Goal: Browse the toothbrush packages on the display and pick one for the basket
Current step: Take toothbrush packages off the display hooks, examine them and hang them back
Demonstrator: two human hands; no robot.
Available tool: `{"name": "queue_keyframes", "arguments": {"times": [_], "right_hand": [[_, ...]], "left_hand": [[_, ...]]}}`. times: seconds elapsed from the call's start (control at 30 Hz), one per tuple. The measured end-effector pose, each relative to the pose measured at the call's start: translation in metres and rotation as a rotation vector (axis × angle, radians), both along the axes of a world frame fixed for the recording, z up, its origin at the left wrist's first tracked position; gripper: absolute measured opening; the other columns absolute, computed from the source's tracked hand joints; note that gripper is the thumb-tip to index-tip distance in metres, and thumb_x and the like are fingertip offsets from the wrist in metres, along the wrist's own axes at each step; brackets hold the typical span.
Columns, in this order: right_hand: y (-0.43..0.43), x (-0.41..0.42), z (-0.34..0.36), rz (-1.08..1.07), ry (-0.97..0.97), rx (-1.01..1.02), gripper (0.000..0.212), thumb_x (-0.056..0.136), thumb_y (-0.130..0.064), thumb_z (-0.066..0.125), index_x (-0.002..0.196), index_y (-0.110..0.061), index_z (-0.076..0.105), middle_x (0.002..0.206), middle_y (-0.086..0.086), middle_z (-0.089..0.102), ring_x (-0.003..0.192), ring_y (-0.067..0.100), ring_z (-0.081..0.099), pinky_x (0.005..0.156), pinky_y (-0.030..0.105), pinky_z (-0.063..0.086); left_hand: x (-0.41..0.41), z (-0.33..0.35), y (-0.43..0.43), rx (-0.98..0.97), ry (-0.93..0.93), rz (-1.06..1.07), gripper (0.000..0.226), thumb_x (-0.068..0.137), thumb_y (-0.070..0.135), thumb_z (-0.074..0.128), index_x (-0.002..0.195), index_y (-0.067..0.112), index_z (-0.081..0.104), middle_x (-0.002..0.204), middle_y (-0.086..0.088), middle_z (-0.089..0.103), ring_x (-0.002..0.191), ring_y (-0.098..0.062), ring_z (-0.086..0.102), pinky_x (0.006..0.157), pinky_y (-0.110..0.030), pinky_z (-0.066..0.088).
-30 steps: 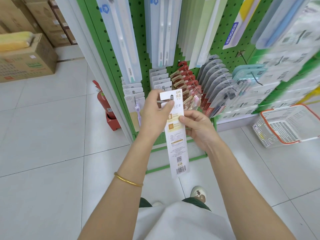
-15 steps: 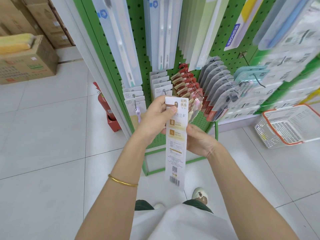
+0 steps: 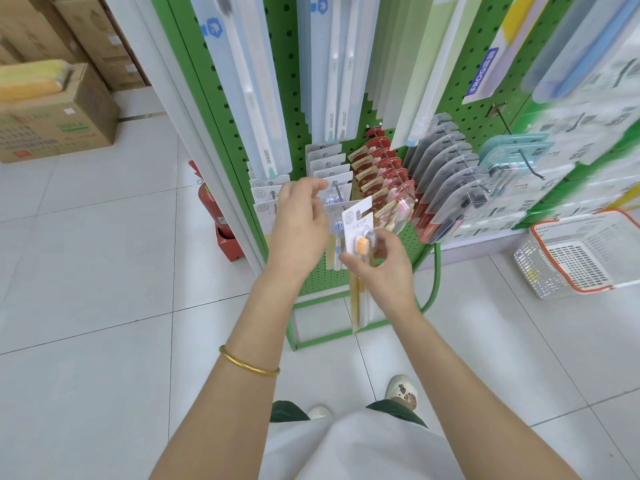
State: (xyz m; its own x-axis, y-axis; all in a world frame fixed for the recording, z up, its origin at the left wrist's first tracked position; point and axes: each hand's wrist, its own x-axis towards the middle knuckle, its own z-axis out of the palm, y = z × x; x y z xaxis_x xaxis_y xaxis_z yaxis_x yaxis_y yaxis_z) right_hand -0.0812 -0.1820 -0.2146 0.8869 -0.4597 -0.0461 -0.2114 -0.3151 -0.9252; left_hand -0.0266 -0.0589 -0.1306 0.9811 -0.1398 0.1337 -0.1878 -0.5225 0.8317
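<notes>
Nearest to the camera are the person's white garment [image 3: 346, 452] and a light shoe [image 3: 401, 393] on the tiled floor [image 3: 86, 341]. A gold bracelet [image 3: 249, 367] sits on the left wrist.

The right grip [image 3: 384, 271] grasps a toothbrush package [image 3: 356, 223], pinching it at the upper part, with the thumb on the front side. The package is held nearly upright. Its white card top stands above this grip, an orange brush head shows just beside the thumb, and the long lower part hangs down below the grip.

The left grip [image 3: 301, 223] is released. It is raised just to the left of the package, its fingers are loosely bent and it holds nothing. Whether its fingertips touch the hanging packs behind them, I cannot tell.

Directly behind the left grip hang white toothbrush packs [image 3: 329, 161] on a hook of the green pegboard display [image 3: 287, 81]. Behind and above the right grip hang red packs [image 3: 377, 168], and further to its right a row of grey packs [image 3: 440, 174]. Long pale packs [image 3: 249, 81] hang above both grips.

The white basket [image 3: 533, 268] with an orange rim stands on the floor, well apart to the right of the right grip. A red fire extinguisher [image 3: 211, 209] stands to the left of the left grip, beside the display. Far to the left there are cardboard boxes [image 3: 59, 123].
</notes>
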Motion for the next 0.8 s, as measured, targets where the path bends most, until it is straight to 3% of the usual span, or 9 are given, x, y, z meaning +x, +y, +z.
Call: {"name": "queue_keyframes", "arguments": {"times": [0.2,0.5,0.8], "right_hand": [[0.015,0.012,-0.012,-0.083,0.038,-0.220,0.062,0.066,-0.051,0.077,0.112,-0.015,0.055,0.102,-0.002,0.058,0.097,0.022,0.053,0.082,0.039,0.047],[0.024,0.038,-0.014,-0.120,0.085,-0.326,0.057,0.072,-0.044,0.078,0.105,-0.009,0.049,0.102,0.007,0.057,0.099,0.029,0.051,0.081,0.044,0.045],[0.035,0.058,-0.016,-0.117,0.031,-0.286,0.050,0.080,-0.030,0.072,0.109,0.002,0.046,0.105,0.014,0.052,0.097,0.032,0.049,0.077,0.037,0.041]], "left_hand": [[0.005,0.000,0.002,0.153,-0.061,0.013,0.043,0.090,-0.006,0.038,0.127,0.012,0.052,0.127,-0.005,0.045,0.109,-0.016,0.051,0.095,-0.030,0.043],[0.026,-0.005,-0.001,0.418,-0.193,-0.053,0.046,0.085,-0.011,0.041,0.127,0.004,0.054,0.131,-0.012,0.048,0.122,-0.028,0.040,0.102,-0.032,0.035],[0.042,-0.005,-0.009,0.696,-0.195,-0.154,0.053,0.080,-0.014,0.043,0.130,0.003,0.051,0.140,-0.008,0.043,0.128,-0.027,0.035,0.102,-0.037,0.033]]}}
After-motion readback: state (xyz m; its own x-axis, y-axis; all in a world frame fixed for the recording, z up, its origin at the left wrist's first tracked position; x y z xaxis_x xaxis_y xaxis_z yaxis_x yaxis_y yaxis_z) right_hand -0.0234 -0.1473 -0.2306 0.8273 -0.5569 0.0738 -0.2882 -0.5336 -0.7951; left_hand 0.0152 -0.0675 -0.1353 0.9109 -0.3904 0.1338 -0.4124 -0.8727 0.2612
